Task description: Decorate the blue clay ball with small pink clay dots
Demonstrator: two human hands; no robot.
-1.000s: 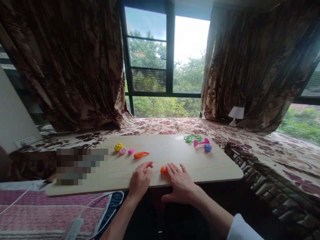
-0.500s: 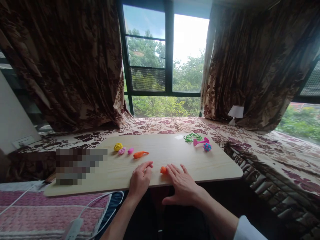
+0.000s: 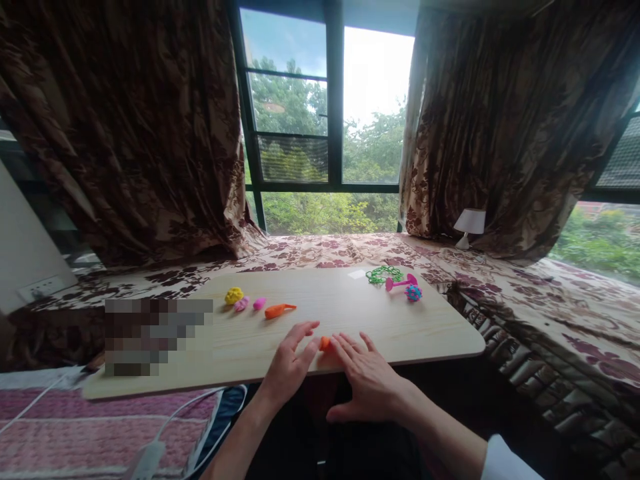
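A small orange lump (image 3: pixel 325 343), which looks like modelling clay, lies near the front edge of the table between my hands. My right hand (image 3: pixel 367 377) is stretched out with its fingers spread, the fingertips resting on the lump's right side and partly covering it. My left hand (image 3: pixel 290 360) is open, fingers apart, its thumb tip right by the lump's left side; whether it touches I cannot tell. Beyond my left hand lies an orange carrot-like piece with a thin tail (image 3: pixel 279 311). Farther left are a small pink lump (image 3: pixel 259 304), a pale pink lump (image 3: pixel 241 304) and a yellow lump (image 3: pixel 233 295).
On the pale wooden table (image 3: pixel 340 300), at the back right, are a green beaded string (image 3: pixel 384 274), a pink dumbbell-shaped toy (image 3: pixel 400 283) and a blue spiky ball (image 3: pixel 413 293). A blurred patch (image 3: pixel 150 333) covers the left end. A white lamp (image 3: pixel 470 221) stands on the sill.
My left hand has moved right, its thumb now close to the orange lump. My right hand stays against the lump, almost unmoved. The view has shifted slightly.
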